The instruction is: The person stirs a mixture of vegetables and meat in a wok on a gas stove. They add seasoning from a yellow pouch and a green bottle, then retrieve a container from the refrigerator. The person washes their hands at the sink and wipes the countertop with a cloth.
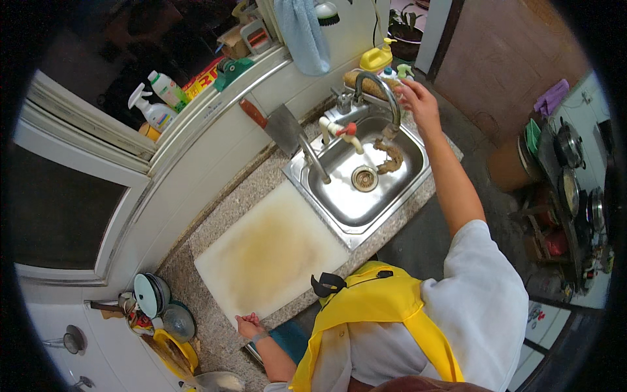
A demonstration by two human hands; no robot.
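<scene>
My right hand (415,100) is raised beside the curved metal faucet (387,88), near a tan sponge-like roll (374,85) at the back of the stainless-steel sink (343,201); its fingers are bent, and whether they touch or hold something cannot be told. At the near left corner of a stained white cutting board (274,250), my left hand (250,326) has its fingers curled, with no clear view of what is in it. In the sink lies a brown scrubbing pad (391,157) by the drain (365,179). A cleaver (284,130) leans at the wall.
A plastic tap with a red handle (347,130) juts over the sink. Bowls (147,294), a glass bowl (179,322) and a yellow basin (183,353) crowd the counter's left end. A yellow pump bottle (376,59) is behind the faucet. Spray bottles (154,110) line the windowsill.
</scene>
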